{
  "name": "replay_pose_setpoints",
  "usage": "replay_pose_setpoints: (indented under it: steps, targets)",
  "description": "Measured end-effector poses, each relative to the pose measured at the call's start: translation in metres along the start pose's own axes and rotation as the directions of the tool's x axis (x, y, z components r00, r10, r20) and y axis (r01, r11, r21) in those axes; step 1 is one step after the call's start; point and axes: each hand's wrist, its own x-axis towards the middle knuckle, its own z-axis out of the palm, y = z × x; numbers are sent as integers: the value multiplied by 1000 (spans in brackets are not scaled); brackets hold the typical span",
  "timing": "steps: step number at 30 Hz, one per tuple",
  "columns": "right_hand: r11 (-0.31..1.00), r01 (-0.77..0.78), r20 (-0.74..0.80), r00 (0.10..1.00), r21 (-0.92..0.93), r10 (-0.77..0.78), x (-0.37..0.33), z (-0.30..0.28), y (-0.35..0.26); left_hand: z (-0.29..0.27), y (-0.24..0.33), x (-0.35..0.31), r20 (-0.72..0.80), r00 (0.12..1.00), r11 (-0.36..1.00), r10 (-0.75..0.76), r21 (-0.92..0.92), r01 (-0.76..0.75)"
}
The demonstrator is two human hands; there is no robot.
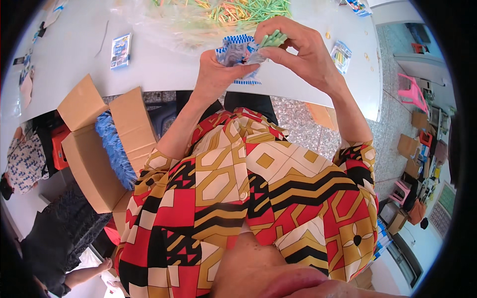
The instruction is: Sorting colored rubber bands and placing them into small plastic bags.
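Note:
Above the near edge of the white table [164, 74], my left hand [211, 74] grips several blue-and-white plastic packets [235, 52] with checkered edges. Close beside it on the right, my right hand [305, 54] pinches a small bundle of green sticks [273, 38]. The bundle's lower part goes down by the packets' clear film; whether it is inside a packet I cannot tell. Beyond both hands lies a heap of thin green, orange and yellow sticks [248, 12] on clear plastic sheeting [169, 25].
Flat packets lie on the table: one at left [120, 51], another at right [341, 57]. An open cardboard box [94, 164] holding blue fringed material [114, 144] stands at my left. Other people sit farther left. A pink chair [413, 93] stands off to the right.

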Motion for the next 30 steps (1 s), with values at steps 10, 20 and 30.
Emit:
replay_pose_setpoints:
  steps: [10,20,30]
  targets:
    - [941,-166,18,986,295,168,8,-15,-13,1,4,3,36,999,993,26,-115,-22]
    - [854,-205,-28,968,479,248,-13,5,34,-1,7,6,51,998,987,37,-157,-29]
    - [909,-13,-280,950,416,141,-26,-6,41,6,11,6,2,1000,965,-31,-262,30]
